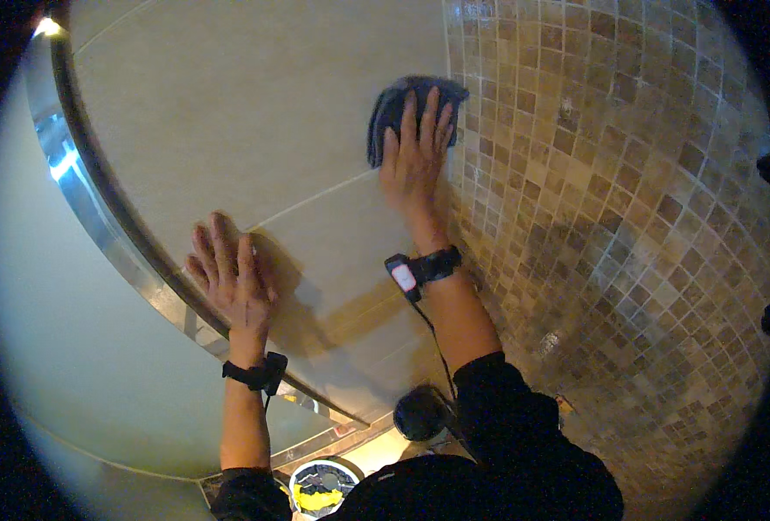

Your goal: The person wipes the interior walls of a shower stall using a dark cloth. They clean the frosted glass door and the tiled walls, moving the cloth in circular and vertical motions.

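My right hand (414, 156) lies flat on a folded dark blue-grey cloth (391, 107), holding it against the wall of large beige tiles (248, 111). The cloth's right edge reaches the corner where a brown mosaic tile wall (574, 169) begins. Lower and to the left, my left hand (232, 277) holds nothing, its fingers apart and pointing up. It is over the beige wall beside a dark-edged shiny metal strip (85, 189), and casts a shadow to its right. Whether its palm touches the wall cannot be seen.
A pale frosted panel (98, 312) fills the left side beyond the metal strip. Below my arms stand a dark round container (419, 413) and a white-rimmed bucket (349, 465) with black and yellow contents. Cables run from the devices strapped to both wrists.
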Tool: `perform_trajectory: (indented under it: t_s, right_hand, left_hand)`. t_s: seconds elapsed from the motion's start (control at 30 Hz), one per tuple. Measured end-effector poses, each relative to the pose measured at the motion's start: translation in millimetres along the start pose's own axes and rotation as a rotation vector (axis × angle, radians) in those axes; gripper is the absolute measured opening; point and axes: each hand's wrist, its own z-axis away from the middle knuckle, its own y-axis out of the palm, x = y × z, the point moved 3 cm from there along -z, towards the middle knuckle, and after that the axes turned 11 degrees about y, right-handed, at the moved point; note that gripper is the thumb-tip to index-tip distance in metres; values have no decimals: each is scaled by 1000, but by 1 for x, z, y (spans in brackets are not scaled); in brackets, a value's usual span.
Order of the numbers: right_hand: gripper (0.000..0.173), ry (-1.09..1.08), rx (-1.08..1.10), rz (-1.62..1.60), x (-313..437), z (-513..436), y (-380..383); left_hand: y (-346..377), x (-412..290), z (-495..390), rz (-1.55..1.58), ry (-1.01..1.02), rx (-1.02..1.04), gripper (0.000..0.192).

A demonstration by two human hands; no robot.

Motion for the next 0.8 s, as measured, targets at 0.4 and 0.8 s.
perform_trajectory:
  t_s: [0.4,0.8]
  right_hand:
    - [59,399,3,64,-39,195,13]
    - [66,185,159,-32,31,136,3]
  left_hand:
    - [-3,1,-4,10,-37,3,33]
    - [-3,8,-3,7,-17,-5,36]
